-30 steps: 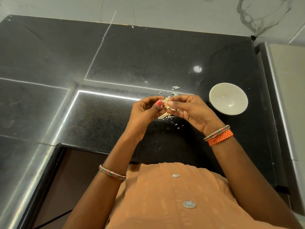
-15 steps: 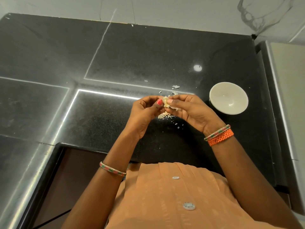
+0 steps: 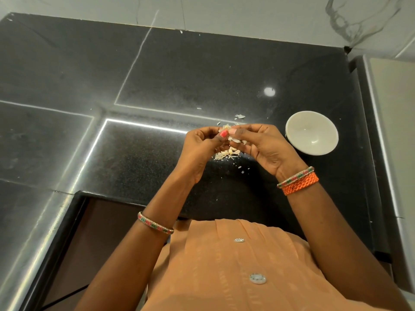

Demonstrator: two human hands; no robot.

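Note:
Above the black counter, my left hand [image 3: 202, 144] and my right hand [image 3: 260, 142] meet fingertip to fingertip. Both pinch a small pale garlic clove [image 3: 227, 128] with papery skin between thumbs and forefingers. Most of the clove is hidden by my fingers. Under my hands, a small heap of pale peelings [image 3: 225, 154] lies on the counter. A white bowl [image 3: 312, 132] stands just right of my right hand, and I see nothing in it.
The black granite counter [image 3: 179, 70] runs back to a white marble wall [image 3: 224, 12]. Loose flakes of skin [image 3: 240, 116] lie behind my hands. A raised pale ledge [image 3: 395, 131] borders the right side. The counter's front edge and a dark recess [image 3: 89, 232] are at lower left.
My hands stay together over the same spot, with the thumbs shifting slightly on the clove. The bowl and peelings have not moved.

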